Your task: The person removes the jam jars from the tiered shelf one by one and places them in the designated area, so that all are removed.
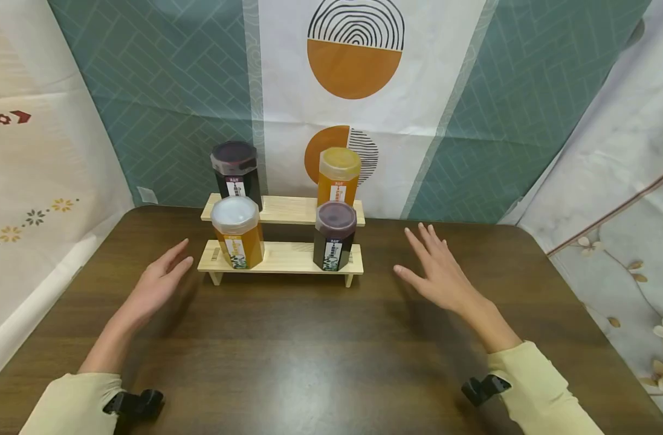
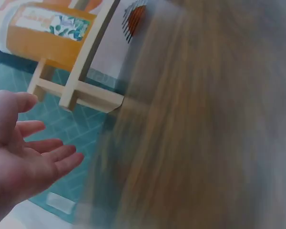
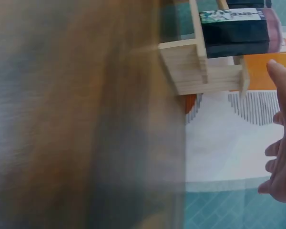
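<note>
A two-tier wooden rack [image 1: 287, 261] stands toward the back of the table with jars on both tiers. On its lower tier are an orange jar with a whitish lid [image 1: 237, 232] at left and a dark purple jar [image 1: 335, 237] at right. The upper tier carries another dark jar [image 1: 236, 172] at left and an orange jar with a yellow lid [image 1: 338, 175] at right, both partly hidden by the front ones. My left hand [image 1: 161, 275] is left of the rack, fingers extended, holding nothing. To the rack's right, my right hand [image 1: 437, 269] is spread and holds nothing.
The brown wooden table [image 1: 304, 350] has rounded back corners. Behind it hangs a teal and white patterned cloth [image 1: 451, 139]. A pale cloth [image 1: 48, 181] lines the left side, and a floral sheet [image 1: 625, 266] the right.
</note>
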`<action>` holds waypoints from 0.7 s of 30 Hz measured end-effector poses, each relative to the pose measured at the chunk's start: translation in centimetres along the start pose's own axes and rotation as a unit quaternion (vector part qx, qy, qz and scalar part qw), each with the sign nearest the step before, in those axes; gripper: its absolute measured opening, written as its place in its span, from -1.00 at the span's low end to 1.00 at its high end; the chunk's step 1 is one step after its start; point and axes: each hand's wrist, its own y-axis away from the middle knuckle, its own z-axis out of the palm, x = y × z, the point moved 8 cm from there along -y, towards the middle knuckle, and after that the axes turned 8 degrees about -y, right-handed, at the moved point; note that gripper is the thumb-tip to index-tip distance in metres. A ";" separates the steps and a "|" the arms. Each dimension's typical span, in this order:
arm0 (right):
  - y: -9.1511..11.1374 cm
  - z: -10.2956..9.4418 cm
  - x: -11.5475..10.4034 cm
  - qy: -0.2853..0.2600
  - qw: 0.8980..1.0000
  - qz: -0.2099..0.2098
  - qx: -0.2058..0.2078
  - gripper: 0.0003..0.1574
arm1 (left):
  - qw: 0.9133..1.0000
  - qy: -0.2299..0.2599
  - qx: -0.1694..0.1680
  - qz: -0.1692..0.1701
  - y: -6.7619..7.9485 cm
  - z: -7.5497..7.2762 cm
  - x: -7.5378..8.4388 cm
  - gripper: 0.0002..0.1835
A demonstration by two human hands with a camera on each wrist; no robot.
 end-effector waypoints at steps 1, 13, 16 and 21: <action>-0.5 -0.2 -0.3 -0.007 1.000 -0.002 0.000 0.00 | 1.000 0.028 -0.003 -0.009 -0.4 0.3 -0.2 -0.31; -7.9 -4.5 -4.7 -0.126 0.992 -0.009 -0.001 0.01 | 0.959 0.272 -0.012 -0.076 -2.9 3.9 -1.7 -0.29; -9.7 -4.9 -5.6 -0.179 0.984 0.002 -0.001 0.01 | 0.954 0.294 -0.003 -0.061 -2.9 4.1 -1.5 -0.32; -12.2 -4.5 -6.3 -0.305 0.952 0.032 -0.002 0.01 | 0.949 0.314 0.009 -0.039 -3.0 4.2 -1.2 -0.33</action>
